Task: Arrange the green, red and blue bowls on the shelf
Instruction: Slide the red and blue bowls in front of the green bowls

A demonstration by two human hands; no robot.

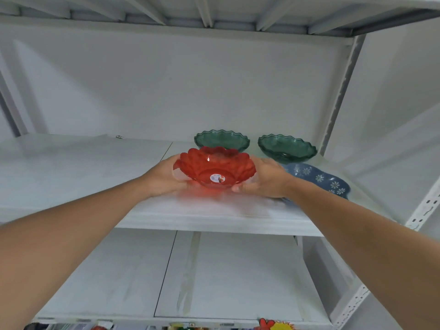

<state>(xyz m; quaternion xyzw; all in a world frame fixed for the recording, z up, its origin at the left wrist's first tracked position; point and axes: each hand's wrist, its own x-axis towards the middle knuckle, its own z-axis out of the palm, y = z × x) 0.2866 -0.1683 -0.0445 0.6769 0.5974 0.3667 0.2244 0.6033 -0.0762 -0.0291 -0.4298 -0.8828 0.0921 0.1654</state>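
i see left hand (164,178) & right hand (263,181) cupped shut round red bowl (216,169), frame centre, low over shelf (71,167). risk: right wrist nudges blue bowl (319,179) just beside.

left hand (164,178): arm extended, fingers cupped, gripping | right hand (264,179): arm extended, fingers cupped, gripping

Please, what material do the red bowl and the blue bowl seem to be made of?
Red bowl: likely glossy translucent plastic; light passes through its petal-shaped walls, and a sticker shows inside. Blue bowl: probably glazed ceramic; opaque, with white flower print. Neither is certain.
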